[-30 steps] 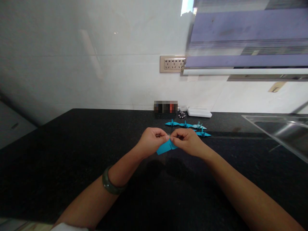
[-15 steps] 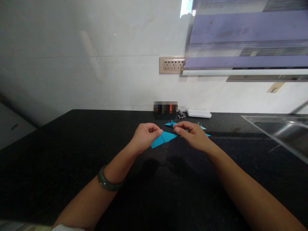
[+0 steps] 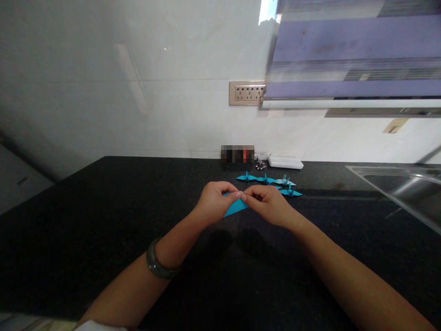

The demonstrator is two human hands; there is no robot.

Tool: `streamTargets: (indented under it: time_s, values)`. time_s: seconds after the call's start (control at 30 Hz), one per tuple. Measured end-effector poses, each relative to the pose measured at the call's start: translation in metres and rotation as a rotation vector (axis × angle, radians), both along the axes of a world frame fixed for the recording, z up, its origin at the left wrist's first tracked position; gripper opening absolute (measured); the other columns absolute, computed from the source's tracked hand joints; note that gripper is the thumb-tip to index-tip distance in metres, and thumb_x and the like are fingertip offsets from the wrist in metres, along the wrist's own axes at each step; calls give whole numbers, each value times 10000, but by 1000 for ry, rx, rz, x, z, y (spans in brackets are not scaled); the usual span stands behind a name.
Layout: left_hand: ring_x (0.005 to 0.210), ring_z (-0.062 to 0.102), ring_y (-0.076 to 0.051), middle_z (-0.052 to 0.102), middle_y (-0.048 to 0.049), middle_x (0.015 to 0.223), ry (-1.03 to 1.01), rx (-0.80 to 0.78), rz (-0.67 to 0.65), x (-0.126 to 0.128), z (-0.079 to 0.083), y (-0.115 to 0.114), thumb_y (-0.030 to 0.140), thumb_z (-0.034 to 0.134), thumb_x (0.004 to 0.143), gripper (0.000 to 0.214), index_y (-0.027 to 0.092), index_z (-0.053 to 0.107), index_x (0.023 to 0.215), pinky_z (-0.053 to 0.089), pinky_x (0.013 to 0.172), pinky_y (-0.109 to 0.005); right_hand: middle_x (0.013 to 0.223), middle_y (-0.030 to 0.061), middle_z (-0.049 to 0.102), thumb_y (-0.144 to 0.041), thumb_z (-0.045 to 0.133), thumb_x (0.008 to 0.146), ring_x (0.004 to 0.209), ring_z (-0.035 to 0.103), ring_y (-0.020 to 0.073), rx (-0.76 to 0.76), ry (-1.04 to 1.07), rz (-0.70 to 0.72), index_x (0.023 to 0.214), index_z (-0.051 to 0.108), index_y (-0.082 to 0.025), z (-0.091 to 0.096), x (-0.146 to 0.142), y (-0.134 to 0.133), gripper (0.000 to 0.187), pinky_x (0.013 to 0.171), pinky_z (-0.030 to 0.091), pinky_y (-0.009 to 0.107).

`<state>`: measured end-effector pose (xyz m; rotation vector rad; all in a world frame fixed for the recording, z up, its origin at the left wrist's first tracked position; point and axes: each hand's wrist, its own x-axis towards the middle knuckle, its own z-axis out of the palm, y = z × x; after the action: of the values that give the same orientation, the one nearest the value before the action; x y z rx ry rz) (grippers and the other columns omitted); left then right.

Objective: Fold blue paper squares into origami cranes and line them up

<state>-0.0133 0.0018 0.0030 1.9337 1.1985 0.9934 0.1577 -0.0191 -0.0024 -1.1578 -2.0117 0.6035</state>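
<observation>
A folded piece of blue origami paper (image 3: 235, 208) is held up over the dark counter (image 3: 113, 220). My left hand (image 3: 217, 201) pinches its upper edge between thumb and fingers, and a bangle circles that wrist. Close against it, my right hand (image 3: 268, 202) pinches the same paper, the thumb tips almost touching. The fingers cover the paper's top and right part. Just behind my hands stand several folded paper cranes: a blue crane (image 3: 246, 177), another blue crane (image 3: 265, 179), a paler crane (image 3: 285, 181) and a blue crane (image 3: 291, 192) nearer my right hand.
By the wall sit a dark blurred box (image 3: 237, 154), a small beaded item (image 3: 261, 165) and a long white object (image 3: 285, 162). A metal sink (image 3: 406, 184) is at the right. A socket panel (image 3: 247, 93) and purple blind (image 3: 354, 50) are on the wall.
My right hand has moved left and slightly down, from the paper's right tip to beside my left hand. My left hand has shifted slightly right. More of the cranes now shows.
</observation>
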Motion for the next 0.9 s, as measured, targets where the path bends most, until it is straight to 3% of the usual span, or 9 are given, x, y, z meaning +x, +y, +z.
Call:
streamTargets:
  time_s: [0.23, 0.4, 0.47, 0.57, 0.63, 0.7, 0.77, 0.9]
  values:
    - [498, 456, -86, 560, 1, 554, -210, -79, 32, -5, 2, 4, 341, 632, 663, 230, 113, 637, 643, 345, 467, -201, 592, -9, 557, -278, 525, 771, 553, 472, 99, 20, 100, -86, 647, 599, -158, -3, 10, 9, 188, 518, 354, 229]
    - [550, 516, -98, 621, -23, 637, -382, -176, 30, -2, -1, 6, 336, 650, 656, 234, 111, 645, 720, 399, 516, -214, 539, -36, 508, -339, 545, 764, 464, 452, 83, -4, 389, -186, 710, 564, -157, -7, 4, 12, 191, 455, 362, 218]
    - [665, 558, -119, 651, -50, 768, -436, -96, 92, -1, -1, 7, 316, 679, 631, 277, 120, 650, 826, 430, 593, -225, 554, -25, 526, -336, 537, 776, 465, 467, 90, 108, 409, -286, 727, 568, -159, -6, 4, 10, 186, 450, 375, 224]
    - [664, 550, -113, 641, -54, 764, -436, -10, 206, -1, 0, 7, 361, 673, 638, 306, 118, 645, 821, 424, 591, -215, 635, 13, 583, -272, 550, 780, 559, 521, 117, 507, 248, -436, 732, 598, -167, -3, 7, 5, 125, 520, 414, 253]
    - [541, 511, -94, 609, -45, 642, -407, -165, 129, 1, 2, 5, 455, 579, 708, 359, 103, 635, 743, 397, 505, -210, 701, 33, 622, -210, 558, 778, 655, 558, 135, 757, 51, -349, 772, 618, -175, -4, 8, 2, 69, 607, 434, 273]
    - [530, 534, -101, 619, -59, 655, -450, -408, -29, 2, 3, 1, 501, 524, 734, 410, 101, 614, 747, 410, 493, -219, 727, 38, 638, -175, 554, 783, 674, 561, 131, 894, -140, -174, 829, 625, -181, -7, 6, -1, 85, 612, 428, 262]
    - [562, 560, -104, 619, -60, 661, -510, -486, -106, 4, 3, -1, 490, 534, 734, 397, 99, 599, 713, 429, 526, -219, 700, 32, 630, -168, 541, 794, 627, 538, 121, 960, -278, -81, 838, 627, -183, -10, 2, -4, 99, 551, 396, 248]
    - [533, 533, -76, 576, -4, 590, -590, -479, -97, 3, 1, 0, 375, 643, 676, 278, 109, 566, 655, 433, 541, -204, 645, 28, 601, -194, 536, 799, 612, 521, 127, 933, -383, 19, 772, 625, -177, -14, -9, -7, 94, 532, 379, 251]
